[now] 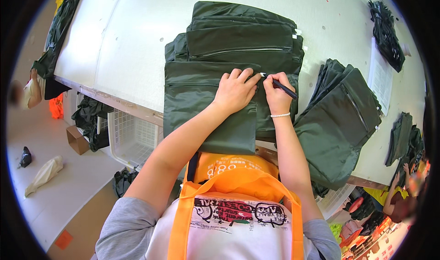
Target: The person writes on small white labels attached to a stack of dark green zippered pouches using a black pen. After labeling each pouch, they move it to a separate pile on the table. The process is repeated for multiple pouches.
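Dark-green rectangular fabric piece with a horizontal seam (206, 118) is lying on the pale glossy tabletop (133, 40), directly before the person, partly under the left hand (235, 92). Left hand is pressing down, fingers partly bent; can't tell whether it's pinching the small white tag (263, 75) at its fingertips. Right hand (278, 100) is gripping a slim black pen (287, 90), long axis slanting upper left to lower right, tip pointing at the tag; contact unclear. Both hands are sitting close, left fingers crowding the tag's left side. Overlapping dark-green zippered pieces (240, 39) are lying beyond; a fanned dark-green fabric stack (334, 118) is lying right.
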Demonstrator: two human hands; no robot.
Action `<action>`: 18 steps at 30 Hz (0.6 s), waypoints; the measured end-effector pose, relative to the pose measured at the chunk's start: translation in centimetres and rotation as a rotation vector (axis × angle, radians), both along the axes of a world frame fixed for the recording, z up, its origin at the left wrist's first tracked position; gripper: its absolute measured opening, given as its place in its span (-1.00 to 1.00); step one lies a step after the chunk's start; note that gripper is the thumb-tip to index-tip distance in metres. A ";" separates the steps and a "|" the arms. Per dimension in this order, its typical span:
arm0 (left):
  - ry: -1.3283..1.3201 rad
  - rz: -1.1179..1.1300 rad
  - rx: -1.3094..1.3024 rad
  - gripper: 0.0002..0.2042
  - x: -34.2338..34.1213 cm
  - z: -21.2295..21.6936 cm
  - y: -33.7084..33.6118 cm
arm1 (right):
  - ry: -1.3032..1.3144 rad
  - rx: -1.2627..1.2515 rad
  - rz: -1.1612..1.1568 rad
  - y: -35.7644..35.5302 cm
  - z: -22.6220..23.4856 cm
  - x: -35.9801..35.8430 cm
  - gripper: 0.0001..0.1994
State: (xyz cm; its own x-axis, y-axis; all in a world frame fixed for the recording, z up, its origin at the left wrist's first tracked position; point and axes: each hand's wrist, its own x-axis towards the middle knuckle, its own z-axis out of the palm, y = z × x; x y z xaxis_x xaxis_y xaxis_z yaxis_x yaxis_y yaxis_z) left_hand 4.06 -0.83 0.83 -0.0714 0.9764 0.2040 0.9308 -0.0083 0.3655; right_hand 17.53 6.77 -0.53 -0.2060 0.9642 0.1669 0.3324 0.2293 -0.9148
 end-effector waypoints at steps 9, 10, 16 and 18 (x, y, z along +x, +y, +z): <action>0.001 0.010 -0.005 -0.67 0.1 -0.2 0.1 | 0.026 -0.017 0.056 0.1 -0.1 0.1 -0.89; 0.004 0.007 0.009 -0.67 0.0 -0.2 0.0 | 0.021 -0.019 0.061 0.1 -0.1 0.1 -0.89; -0.014 -0.003 0.034 -0.67 0.1 -0.2 0.1 | 0.066 0.040 -0.021 -0.1 -0.1 0.7 -0.88; -0.043 0.004 0.033 -0.68 0.0 -0.2 -0.1 | 0.179 -0.082 -0.030 -0.9 0.9 0.7 -0.94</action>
State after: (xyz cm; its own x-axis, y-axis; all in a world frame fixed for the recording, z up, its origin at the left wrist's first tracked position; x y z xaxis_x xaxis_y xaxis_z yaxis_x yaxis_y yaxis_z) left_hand 4.10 -0.88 0.67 -0.0850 0.9689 0.2324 0.9142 -0.0169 0.4050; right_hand 18.28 5.89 0.39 -0.1506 0.9814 0.1190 0.1680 0.1441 -0.9752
